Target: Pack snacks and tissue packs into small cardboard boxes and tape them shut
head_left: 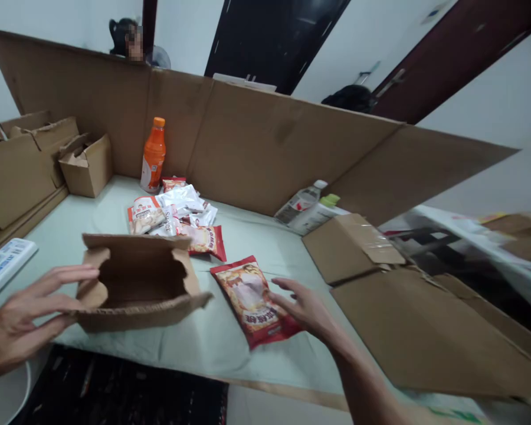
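An open cardboard box (137,283) lies on its side on the pale green table (212,342), its opening facing me. My left hand (26,313) rests against the box's left flap, fingers stretched out. My right hand (303,307) has its fingers on the right edge of a red snack packet (252,298) that lies flat beside the box. Whether the fingers pinch the packet is unclear. A pile of several snack packets (172,215) sits behind the box.
An orange drink bottle (153,154) stands by the cardboard partition (256,147). Two plastic bottles (310,206) lie at the right. Flattened cardboard (416,330) covers the right side. Small boxes (86,165) stand at the left, and a white remote (4,265). A person sits beyond the partition.
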The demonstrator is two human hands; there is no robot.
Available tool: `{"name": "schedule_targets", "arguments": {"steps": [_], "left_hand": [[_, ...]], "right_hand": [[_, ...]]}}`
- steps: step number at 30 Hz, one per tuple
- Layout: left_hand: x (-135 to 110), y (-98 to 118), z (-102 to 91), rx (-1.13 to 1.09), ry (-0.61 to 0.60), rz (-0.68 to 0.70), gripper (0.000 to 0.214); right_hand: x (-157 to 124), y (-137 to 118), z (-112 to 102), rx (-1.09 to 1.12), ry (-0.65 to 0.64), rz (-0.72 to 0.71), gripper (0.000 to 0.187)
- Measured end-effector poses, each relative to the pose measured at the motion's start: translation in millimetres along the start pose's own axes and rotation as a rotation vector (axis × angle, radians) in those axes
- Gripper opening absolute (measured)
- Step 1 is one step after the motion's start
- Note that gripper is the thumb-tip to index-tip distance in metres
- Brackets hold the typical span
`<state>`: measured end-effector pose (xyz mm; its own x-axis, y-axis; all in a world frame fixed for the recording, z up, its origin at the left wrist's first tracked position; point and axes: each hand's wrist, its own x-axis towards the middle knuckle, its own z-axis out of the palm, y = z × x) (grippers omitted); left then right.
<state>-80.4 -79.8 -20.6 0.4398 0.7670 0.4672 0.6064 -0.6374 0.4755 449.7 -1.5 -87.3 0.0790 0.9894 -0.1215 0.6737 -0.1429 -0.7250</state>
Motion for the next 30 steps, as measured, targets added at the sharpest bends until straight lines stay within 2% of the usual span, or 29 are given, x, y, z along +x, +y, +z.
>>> {"name": "schedule_targets", "arguments": {"steps": [2, 4, 8, 10, 13, 15, 17, 21, 23, 25, 27, 29, 30], "left_hand": [[10.1, 13.9, 18.0, -0.031, -0.061, 0.066, 0.031], [19.8, 21.4, 31.0, -0.046, -0.098, 0.102, 0.031], [34.8, 31.0, 33.7, -0.039, -0.117, 0.147, 0.034], [42.6, 38.9, 28.7, -0.031, -0.120, 0.173, 0.041], [55.1, 51.7, 26.3, 0.019, -0.163, 0.221, 0.052], [61.5, 56.9, 29.7, 0.062, -0.215, 0.245, 0.044], [64.1, 58.1, 33.9, 0.094, -0.217, 0.246, 0.031], [56.8, 52.7, 35.0, 0.168, -0.060, 0.220, 0.017], [49.7, 48.3, 33.3, 0.161, -0.018, 0.209, 0.016], [42.9, 44.0, 32.9, 0.120, -0.019, 0.203, 0.020], [37.6, 40.8, 34.5, 0.082, -0.030, 0.205, 0.025], [34.3, 38.9, 37.3, 0.062, -0.031, 0.204, 0.028], [33.3, 38.5, 38.9, 0.056, -0.025, 0.198, 0.029]], "right_hand": [[-12.5, -10.9, -1.7, 0.017, 0.073, -0.175, 0.057], [-29.0, -32.8, 0.1, 0.048, 0.070, -0.424, 0.047], [-55.4, -88.9, 15.7, 0.075, -0.024, -0.831, 0.036], [-62.2, -110.8, 27.0, 0.039, -0.105, -0.953, 0.032], [-70.8, -129.3, 41.0, -0.085, -0.213, -1.008, 0.025], [-78.7, -133.9, 44.9, -0.138, -0.240, -0.994, 0.022], [-88.3, -134.8, 44.0, -0.146, -0.250, -0.979, 0.023], [-99.5, -131.2, 31.6, -0.025, -0.210, -0.991, 0.024], [-89.2, -127.8, 23.0, 0.116, -0.109, -0.952, 0.021], [-60.8, -124.4, 16.0, 0.204, 0.038, -0.796, 0.020], [-14.7, -121.6, 14.7, 0.194, 0.133, -0.520, 0.017], [40.8, -118.8, 21.6, 0.155, 0.114, -0.188, 0.012], [67.9, -117.1, 28.1, 0.145, 0.107, -0.100, 0.016]]}}
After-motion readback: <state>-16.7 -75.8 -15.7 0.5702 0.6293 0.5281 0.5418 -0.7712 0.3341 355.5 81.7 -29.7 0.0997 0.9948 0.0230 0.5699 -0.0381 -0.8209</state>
